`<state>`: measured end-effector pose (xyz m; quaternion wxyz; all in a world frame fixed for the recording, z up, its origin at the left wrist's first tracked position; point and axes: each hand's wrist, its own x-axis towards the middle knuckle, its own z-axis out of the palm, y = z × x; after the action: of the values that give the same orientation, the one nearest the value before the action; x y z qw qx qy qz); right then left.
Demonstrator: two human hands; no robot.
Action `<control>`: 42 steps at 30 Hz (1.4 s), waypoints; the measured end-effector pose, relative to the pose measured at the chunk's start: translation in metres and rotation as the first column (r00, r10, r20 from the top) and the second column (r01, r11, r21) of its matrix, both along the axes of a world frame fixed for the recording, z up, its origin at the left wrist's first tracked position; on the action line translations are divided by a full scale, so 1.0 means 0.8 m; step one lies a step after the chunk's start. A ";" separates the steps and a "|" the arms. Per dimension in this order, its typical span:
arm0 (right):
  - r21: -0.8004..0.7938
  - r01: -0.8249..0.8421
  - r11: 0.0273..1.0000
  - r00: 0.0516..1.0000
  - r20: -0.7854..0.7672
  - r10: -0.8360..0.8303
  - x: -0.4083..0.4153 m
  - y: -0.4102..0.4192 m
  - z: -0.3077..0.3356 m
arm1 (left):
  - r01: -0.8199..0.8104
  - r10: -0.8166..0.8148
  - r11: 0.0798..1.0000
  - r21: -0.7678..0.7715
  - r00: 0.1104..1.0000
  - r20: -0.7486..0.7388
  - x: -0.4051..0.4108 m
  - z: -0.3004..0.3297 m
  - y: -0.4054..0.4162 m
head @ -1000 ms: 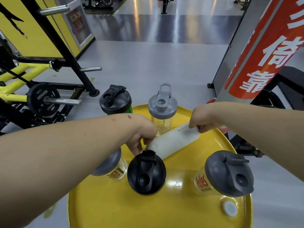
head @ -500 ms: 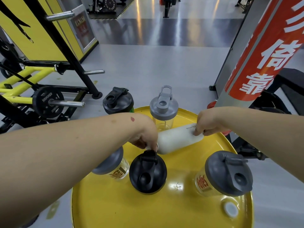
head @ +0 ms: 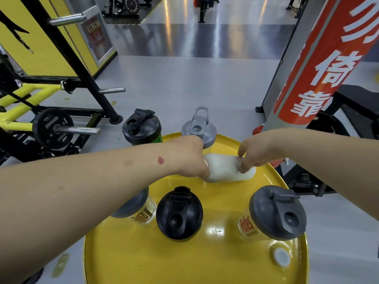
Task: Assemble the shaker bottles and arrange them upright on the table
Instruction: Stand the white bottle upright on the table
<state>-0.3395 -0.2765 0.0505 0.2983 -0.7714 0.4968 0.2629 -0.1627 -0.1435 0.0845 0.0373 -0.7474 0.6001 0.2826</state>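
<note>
Nearest on round yellow glossy desk [head: 127,261]: small white cap [head: 282,256] lying flat by the right rim, then three upright capped shakers in a row: clear bottle with grey domed lid [head: 277,215] at right, red lettering on its wall; black-lidded bottle [head: 179,213] centre with flip spout; another clear grey-lidded bottle [head: 137,210] half hidden under the left forearm. Past them the frosted white bottle [head: 223,168] lies on its side, long axis running left-right across the desk, matte translucent plastic, rounded at the right end, no lid seen on it. Left hand [head: 192,157] grip closed at its left end, right hand [head: 255,150] pinching the top near the right end, fingers curled on it; so the bottle sits between the two hands, both touching. Which end is the mouth, cannot tell, left hand covers it. Likely next: tip it upright, pivoting on one end, keeping clear of the light-grey loop-lid bottle [head: 198,130] just behind. Farther left a black-lidded green bottle [head: 141,126] stands at the far rim. Beyond: grey gym floor, weight plate [head: 53,128], red padded post [head: 320,64]
</note>
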 end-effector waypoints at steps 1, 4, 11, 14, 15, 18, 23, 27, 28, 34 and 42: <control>-0.011 -0.023 1.000 1.000 -0.001 0.023 0.002 0.004 0.007 | 0.019 -0.019 0.999 -0.034 1.000 0.012 -0.003 0.001 0.001; -0.008 -0.100 0.995 0.995 -0.001 0.100 0.009 0.011 0.027 | 0.048 -0.048 0.988 -0.146 0.999 0.002 -0.009 0.007 0.003; 0.061 -0.152 0.986 0.977 0.159 0.141 0.018 0.016 0.074 | 0.115 -0.132 0.924 -0.365 0.991 -0.021 -0.019 0.018 0.004; -0.003 -0.217 0.976 0.965 0.151 0.215 0.019 0.029 0.097 | 0.108 -0.160 0.883 -0.456 0.984 -0.077 -0.025 0.014 0.007; -0.044 -0.245 0.968 0.958 0.143 0.249 0.018 0.033 0.102 | 0.087 -0.161 0.872 -0.482 0.980 -0.116 -0.026 0.014 0.008; -0.143 -0.304 0.942 0.942 0.103 0.319 0.016 0.038 0.111 | 0.025 -0.153 0.848 -0.529 0.968 -0.200 -0.030 0.015 0.010; -0.250 -0.317 0.915 0.934 0.085 0.347 0.009 0.044 0.110 | -0.070 -0.129 0.849 -0.524 0.934 -0.334 -0.035 0.009 0.010; -0.347 -0.345 0.872 0.922 0.048 0.384 0.007 0.056 0.107 | -0.062 -0.161 0.863 -0.502 0.907 -0.389 -0.031 0.005 0.012; -0.374 -0.351 0.859 0.921 0.028 0.389 0.008 0.058 0.107 | -0.068 -0.168 0.864 -0.498 0.895 -0.413 -0.028 0.005 0.014; -0.477 -0.327 0.816 0.934 -0.028 0.357 0.004 0.070 0.110 | 0.012 -0.196 0.780 -0.626 0.954 -0.227 0.013 0.031 0.027; -0.497 -0.121 0.859 0.981 0.073 0.181 -0.019 0.063 0.107 | -0.064 0.198 0.851 -0.522 0.958 0.206 0.165 0.023 0.038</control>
<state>-0.3547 -0.2264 0.1360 0.0999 -0.8723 0.4668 0.1053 -0.0306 -0.1132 0.1025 -0.1054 -0.7996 0.5910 0.0184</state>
